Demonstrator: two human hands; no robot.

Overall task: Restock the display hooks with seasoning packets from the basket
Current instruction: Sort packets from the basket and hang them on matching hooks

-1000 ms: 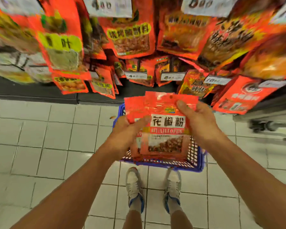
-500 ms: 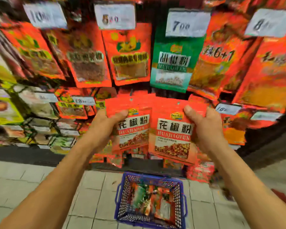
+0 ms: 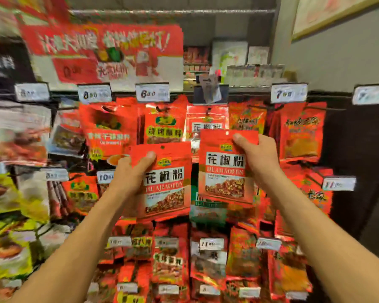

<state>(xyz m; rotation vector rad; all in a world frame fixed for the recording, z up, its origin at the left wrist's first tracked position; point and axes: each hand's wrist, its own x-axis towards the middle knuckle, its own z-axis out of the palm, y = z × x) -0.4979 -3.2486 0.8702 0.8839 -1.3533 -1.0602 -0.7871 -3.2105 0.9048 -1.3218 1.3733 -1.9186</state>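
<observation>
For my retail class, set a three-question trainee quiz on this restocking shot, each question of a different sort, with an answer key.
1. True or false: each hand grips red packets labelled HUAJIAOFEN.
2. Multiple choice: the packet in the right hand is raised in front of A) a hanging packet of the same design, B) the green packet, C) a bare hook.
3. Short answer: is the basket in view?

Key
1. True: the left hand holds the left packet, the right hand the right packet.
2. A: the matching hanging packet shows just above it.
3. No.
</observation>
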